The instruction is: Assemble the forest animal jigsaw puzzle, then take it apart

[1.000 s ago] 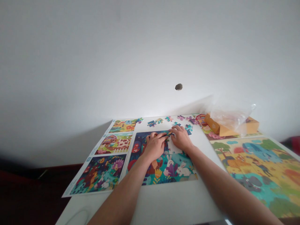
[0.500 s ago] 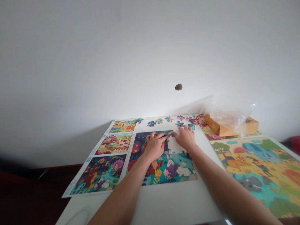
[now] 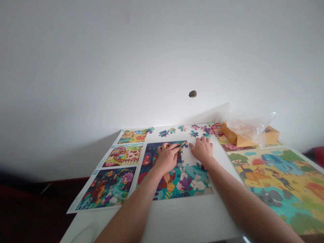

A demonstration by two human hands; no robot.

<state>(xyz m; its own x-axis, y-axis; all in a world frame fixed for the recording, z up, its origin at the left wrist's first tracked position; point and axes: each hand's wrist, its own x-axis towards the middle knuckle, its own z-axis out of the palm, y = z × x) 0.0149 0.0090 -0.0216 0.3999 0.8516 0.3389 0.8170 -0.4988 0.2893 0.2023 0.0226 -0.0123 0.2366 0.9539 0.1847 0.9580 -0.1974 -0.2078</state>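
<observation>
A partly assembled jigsaw puzzle (image 3: 186, 182) lies on the white table, showing white rabbits, flowers and a dark forest. Its upper right part has a gap where bare white surface shows. My left hand (image 3: 169, 156) rests on the puzzle's upper middle, fingers stretched towards the gap's left edge. To the right of the gap, my right hand (image 3: 202, 150) lies over the table with its fingers apart, nothing visible in it. Just beyond its fingertips are a dark blue puzzle piece (image 3: 194, 134) and a teal piece (image 3: 206, 135), the latter partly hidden.
Several loose puzzle pieces (image 3: 163, 133) lie along the table's back by the wall. On the left is a reference sheet (image 3: 106, 187) with three pictures. A finished savanna puzzle (image 3: 280, 182) covers the right side. Behind it stands a yellow box (image 3: 249, 140) with a clear plastic bag (image 3: 250, 123) on top.
My right hand has shifted slightly right, away from the piece at the puzzle's top edge. More of the dark blue loose piece now shows. My left hand stays in place.
</observation>
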